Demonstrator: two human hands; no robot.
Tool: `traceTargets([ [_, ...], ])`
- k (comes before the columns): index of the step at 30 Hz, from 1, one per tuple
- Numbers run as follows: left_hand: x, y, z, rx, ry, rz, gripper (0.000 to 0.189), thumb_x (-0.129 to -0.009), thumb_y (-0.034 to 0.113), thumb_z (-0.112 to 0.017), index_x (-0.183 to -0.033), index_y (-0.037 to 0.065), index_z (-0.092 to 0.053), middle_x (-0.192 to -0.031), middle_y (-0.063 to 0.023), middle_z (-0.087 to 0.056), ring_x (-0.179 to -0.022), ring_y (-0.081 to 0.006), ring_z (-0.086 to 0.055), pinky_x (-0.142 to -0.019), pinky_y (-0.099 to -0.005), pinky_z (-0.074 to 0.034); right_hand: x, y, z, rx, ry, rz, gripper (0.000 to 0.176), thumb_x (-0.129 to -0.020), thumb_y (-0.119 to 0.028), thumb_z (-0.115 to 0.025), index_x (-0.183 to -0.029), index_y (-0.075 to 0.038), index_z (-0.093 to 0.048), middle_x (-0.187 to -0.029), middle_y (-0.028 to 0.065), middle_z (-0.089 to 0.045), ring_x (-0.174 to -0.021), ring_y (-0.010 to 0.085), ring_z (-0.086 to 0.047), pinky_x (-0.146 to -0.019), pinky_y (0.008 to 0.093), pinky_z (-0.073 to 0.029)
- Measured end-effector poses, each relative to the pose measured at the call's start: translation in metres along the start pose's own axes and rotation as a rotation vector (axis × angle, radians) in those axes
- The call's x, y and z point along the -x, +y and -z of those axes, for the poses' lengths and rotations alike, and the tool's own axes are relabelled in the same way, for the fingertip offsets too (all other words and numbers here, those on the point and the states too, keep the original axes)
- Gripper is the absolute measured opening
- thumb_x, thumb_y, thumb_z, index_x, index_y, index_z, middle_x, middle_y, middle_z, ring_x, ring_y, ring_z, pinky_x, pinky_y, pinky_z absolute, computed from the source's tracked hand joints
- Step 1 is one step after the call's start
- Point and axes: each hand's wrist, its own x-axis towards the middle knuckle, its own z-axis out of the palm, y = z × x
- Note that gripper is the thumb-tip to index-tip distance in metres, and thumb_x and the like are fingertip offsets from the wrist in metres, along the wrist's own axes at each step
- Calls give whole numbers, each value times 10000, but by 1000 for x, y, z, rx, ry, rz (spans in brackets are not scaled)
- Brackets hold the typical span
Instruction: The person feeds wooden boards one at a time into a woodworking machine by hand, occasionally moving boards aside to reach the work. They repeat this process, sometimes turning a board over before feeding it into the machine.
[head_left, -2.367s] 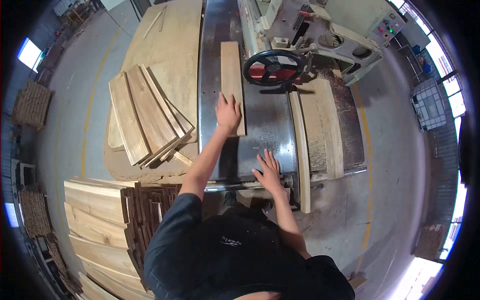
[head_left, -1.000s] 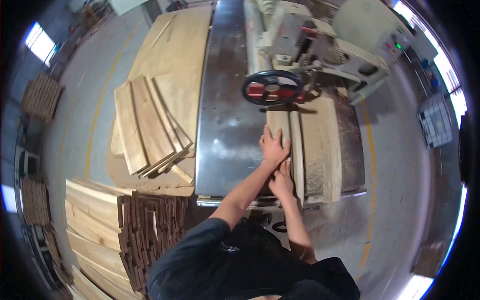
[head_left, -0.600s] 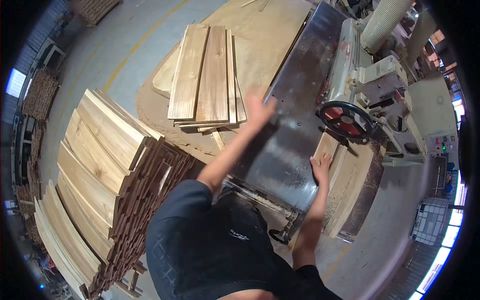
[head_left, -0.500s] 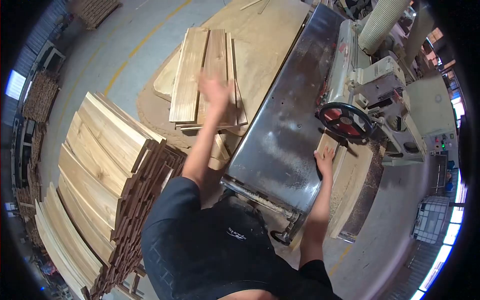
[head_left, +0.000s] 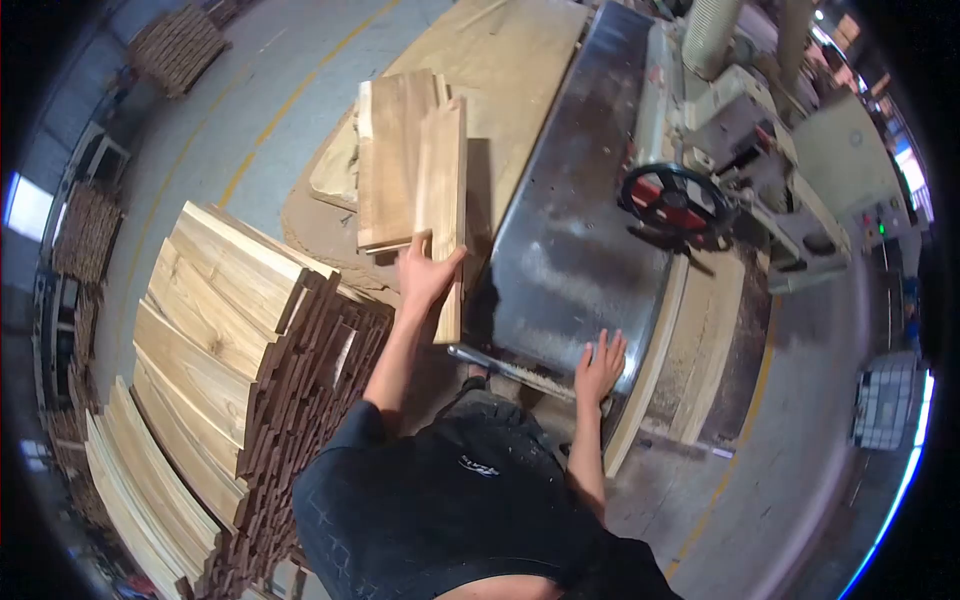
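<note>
My left hand (head_left: 428, 275) is closed around a narrow wooden board (head_left: 440, 190), its thumb on one edge and fingers on the other. The board is tilted, its near end jutting toward me past the short pile of boards (head_left: 388, 150). Near the front corner of the dark metal machine table (head_left: 570, 250), my right hand (head_left: 600, 368) lies flat with fingers spread and nothing in it. A long pale wooden strip (head_left: 652, 365) runs along the table's right edge and passes under the machine by the black handwheel (head_left: 677, 198).
To the left stands a tall stack of boards (head_left: 215, 320) with uneven ends. A sawdust-covered panel (head_left: 520, 70) lies beyond the short pile. The machine head (head_left: 735, 130) with its hose (head_left: 712, 40) rises at the right. More timber (head_left: 178, 50) sits far off.
My left hand has closed on a board and drawn it toward me from the short pile. My right hand has left the wood beside the handwheel and come back to the table's near corner.
</note>
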Motion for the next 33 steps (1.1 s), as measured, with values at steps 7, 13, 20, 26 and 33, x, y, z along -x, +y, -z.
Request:
traceTargets([
  [7,107,-6,-58,1663,-1213,452,962,-910,710,-345,-1463,-68,-459,-1266,-320,-625,-1075,-377,-687,-927,-449,-576,34,6,34,-131,-191,42,506,-1070,-333,-524,-1512,-88,-495,-1669,156,-277,-1557,356,-185,-1237,523,-195],
  [13,189,3,-133,607,-544,50,831,-821,586,-710,-1351,-44,-597,-1169,-286,-680,-962,-369,-712,-822,-432,-577,59,17,73,-1086,-615,-350,620,-1104,-518,-334,-1496,-73,-516,-1663,148,-313,-1531,313,-281,-1211,479,-279],
  [20,249,16,-167,-319,-70,-490,784,-697,658,-833,-1235,96,-734,-1095,-282,-559,-1050,-450,-554,-877,-517,-496,135,-26,91,-969,-667,-451,946,-1035,-565,-482,-1586,104,-104,-1641,340,-172,-1535,434,-198,-1251,468,-204],
  [26,262,21,-193,-231,-106,-717,631,-780,532,-834,-1213,82,-744,-1059,-279,-537,-1013,-446,-525,-854,-500,-470,163,-10,77,-336,-325,-42,707,-967,-135,-549,-1536,142,-235,-1618,381,-123,-1509,565,-119,-1204,626,-217],
  [33,248,38,-243,-132,-129,-755,575,-806,516,-819,-1197,99,-752,-1062,-267,-530,-997,-437,-514,-869,-487,-460,169,1,108,-110,-415,67,743,-932,-180,-617,-1500,174,-294,-1625,371,-114,-1516,564,-83,-1192,666,-205],
])
